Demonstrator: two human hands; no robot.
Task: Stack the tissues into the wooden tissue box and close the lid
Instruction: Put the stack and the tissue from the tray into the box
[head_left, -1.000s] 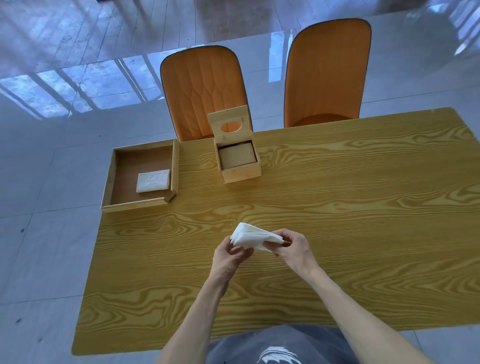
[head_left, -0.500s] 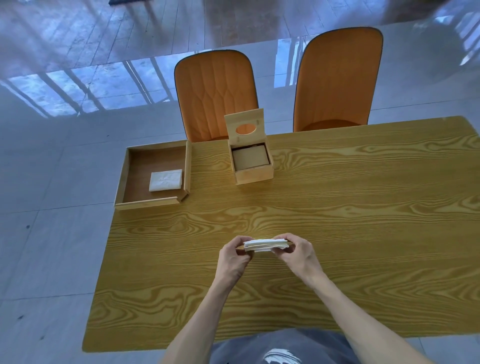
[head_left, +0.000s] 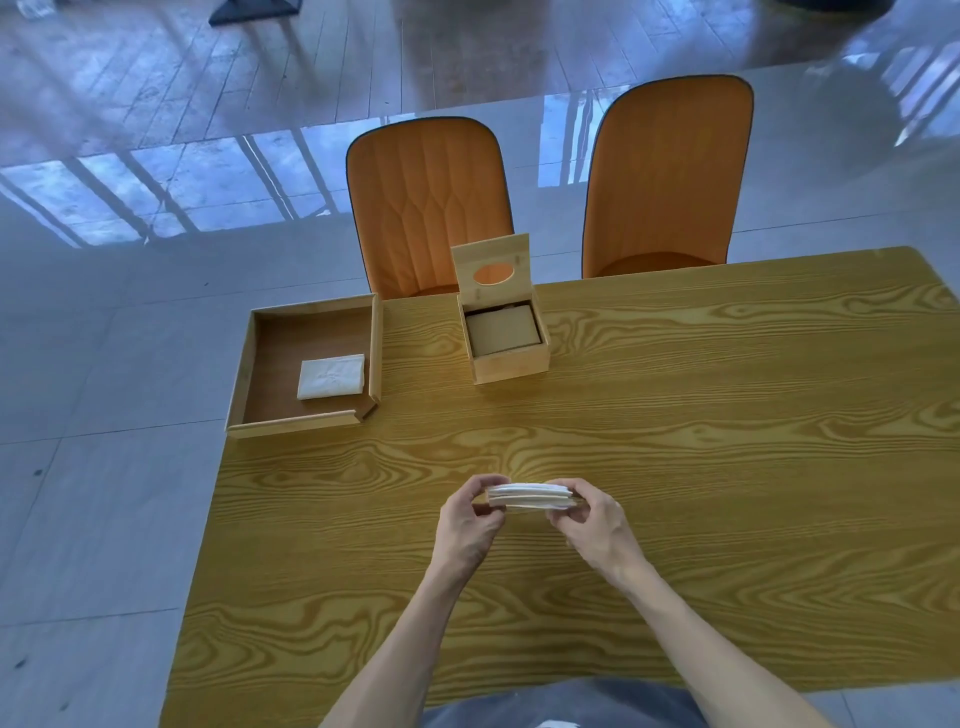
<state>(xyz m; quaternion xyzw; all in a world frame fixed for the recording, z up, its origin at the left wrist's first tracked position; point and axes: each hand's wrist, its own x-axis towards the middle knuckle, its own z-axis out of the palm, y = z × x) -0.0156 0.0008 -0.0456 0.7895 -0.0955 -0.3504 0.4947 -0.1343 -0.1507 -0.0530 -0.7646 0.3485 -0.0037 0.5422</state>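
Note:
A flat stack of white tissues (head_left: 530, 496) is pinched at both ends, held level just above the table's near middle. My left hand (head_left: 467, 530) grips its left end and my right hand (head_left: 597, 527) its right end. The wooden tissue box (head_left: 511, 361) stands at the far side of the table, well beyond the hands. Its lid (head_left: 491, 270), with an oval hole, stands upright and open. Inside the box lies a tan flat layer. One more folded white tissue (head_left: 331, 376) lies in the wooden tray (head_left: 291, 422) at the far left.
The yellow wood-grain table (head_left: 727, 441) spreads wide to the right and in front of the hands. The tray overhangs the table's left far corner. Two orange chairs (head_left: 428, 202) stand behind the far edge. Grey tiled floor lies to the left.
The tissue stack went from tilted and fanned in my hands to level and squared between both hands. The box, lid and tray stayed where they were.

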